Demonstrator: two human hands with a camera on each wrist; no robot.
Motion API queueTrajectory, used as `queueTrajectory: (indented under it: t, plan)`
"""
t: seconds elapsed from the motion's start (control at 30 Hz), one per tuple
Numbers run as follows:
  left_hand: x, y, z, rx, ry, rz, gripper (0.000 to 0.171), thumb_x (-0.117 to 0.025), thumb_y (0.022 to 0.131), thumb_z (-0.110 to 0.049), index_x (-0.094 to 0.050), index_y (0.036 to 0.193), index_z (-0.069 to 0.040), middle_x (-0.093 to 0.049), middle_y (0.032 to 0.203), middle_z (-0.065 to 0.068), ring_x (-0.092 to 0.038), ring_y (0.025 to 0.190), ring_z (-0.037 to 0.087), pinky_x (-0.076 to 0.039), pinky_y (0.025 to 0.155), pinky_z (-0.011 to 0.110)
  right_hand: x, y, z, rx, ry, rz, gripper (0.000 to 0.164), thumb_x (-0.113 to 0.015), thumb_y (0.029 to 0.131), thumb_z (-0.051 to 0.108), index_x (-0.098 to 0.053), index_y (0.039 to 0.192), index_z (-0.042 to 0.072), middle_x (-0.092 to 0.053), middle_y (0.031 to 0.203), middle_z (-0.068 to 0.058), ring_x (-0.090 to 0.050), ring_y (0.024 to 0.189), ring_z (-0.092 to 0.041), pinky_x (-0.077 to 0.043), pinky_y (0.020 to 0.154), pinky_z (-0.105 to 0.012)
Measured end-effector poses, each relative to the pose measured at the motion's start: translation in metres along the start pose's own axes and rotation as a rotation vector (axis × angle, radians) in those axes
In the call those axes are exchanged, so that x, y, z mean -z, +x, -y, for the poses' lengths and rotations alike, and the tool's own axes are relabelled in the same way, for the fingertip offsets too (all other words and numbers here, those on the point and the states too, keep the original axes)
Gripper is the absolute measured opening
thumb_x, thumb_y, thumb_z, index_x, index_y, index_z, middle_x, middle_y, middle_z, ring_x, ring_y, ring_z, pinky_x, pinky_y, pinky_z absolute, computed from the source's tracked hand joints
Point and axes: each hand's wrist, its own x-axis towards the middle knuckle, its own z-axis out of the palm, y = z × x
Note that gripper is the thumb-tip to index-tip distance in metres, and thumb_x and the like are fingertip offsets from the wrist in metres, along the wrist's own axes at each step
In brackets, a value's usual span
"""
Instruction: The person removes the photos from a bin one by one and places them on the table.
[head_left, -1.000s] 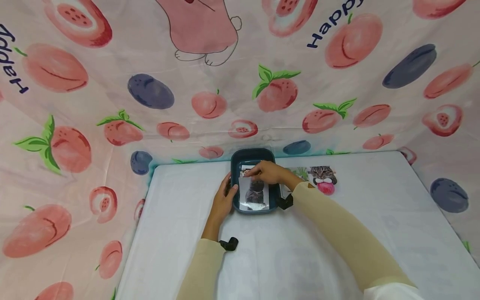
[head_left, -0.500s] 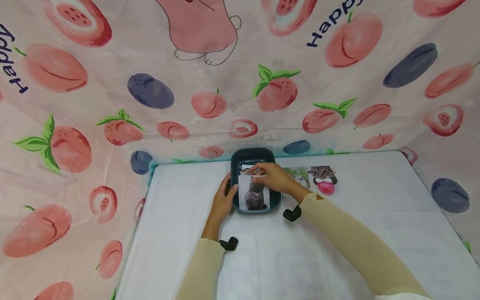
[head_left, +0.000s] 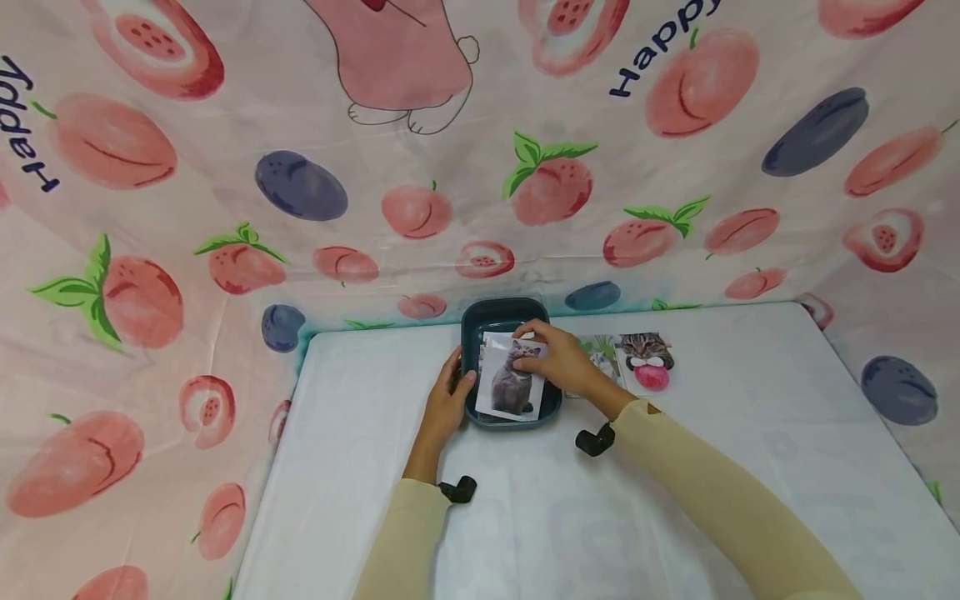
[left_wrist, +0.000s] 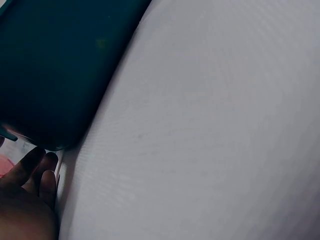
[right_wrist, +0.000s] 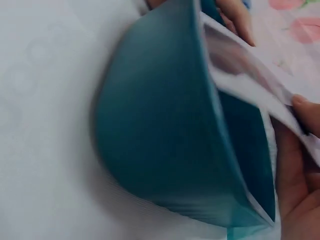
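Note:
A dark teal plastic bin (head_left: pixel 474 317) stands at the table's back edge with photo cards inside. My right hand (head_left: pixel 558 354) pinches a photo card of a grey cat (head_left: pixel 512 387), tilted over the bin. In the right wrist view the thumb (right_wrist: pixel 305 115) lies on the card's upper face, other fingers underneath. Beneath it another white-edged card (head_left: pixel 491 337) shows partly; the rest is hidden. My left hand (head_left: pixel 447 400) rests along the bin's left side, thumb near the rim and fingers extended. In the left wrist view, fingertips (left_wrist: pixel 35 155) touch the bin's end.
To the bin's right lie two photo cards flat on the white table (head_left: pixel 675 483): a tabby cat with a pink ball (head_left: pixel 647 360) and a greenish one (head_left: pixel 602 357), partly behind my right hand. A fruit-print cloth (head_left: pixel 420 150) hangs close behind the bin.
My right hand has moved slightly right, lifting the grey cat card, which now tilts and shows the cat's whole face. My left hand stays at the bin.

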Motion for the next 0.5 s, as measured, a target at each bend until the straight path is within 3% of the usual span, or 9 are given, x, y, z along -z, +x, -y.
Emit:
queueTrajectory:
  t: [0.1,0.27,0.5]
  plan:
    - [0.000,0.000,0.000,-0.001,0.009,-0.005,0.057,-0.056,0.101,-0.053,-0.038,0.154,-0.046,-0.044,0.160,0.001,-0.042,0.148,0.026,-0.032,0.123,0.051,0.009,-0.004,0.000,0.009,0.063,-0.097,0.041,-0.080,0.090,0.030,-0.066,0.128,0.029,-0.060,0.143,-0.005,-0.059,0.126,-0.035,-0.056,0.096,-0.050]
    - [-0.001,-0.001,-0.001,0.016,0.026,-0.006,0.055,-0.056,0.102,-0.051,-0.037,0.153,-0.050,-0.042,0.162,-0.001,-0.039,0.150,0.025,-0.031,0.123,0.051,0.032,-0.017,-0.004,-0.023,0.154,-0.189,0.049,-0.081,0.087,0.039,-0.068,0.134,0.028,-0.058,0.146,-0.003,-0.061,0.116,-0.027,-0.054,0.089,-0.045]
    - [-0.002,-0.001,-0.002,0.017,0.009,-0.006,0.056,-0.057,0.103,-0.048,-0.036,0.154,-0.047,-0.041,0.162,-0.001,-0.038,0.150,0.025,-0.029,0.124,0.051,0.061,-0.043,-0.027,-0.152,0.082,-0.221,0.059,-0.080,0.086,0.048,-0.062,0.135,0.022,-0.045,0.157,-0.009,-0.041,0.144,-0.036,-0.038,0.113,-0.063]
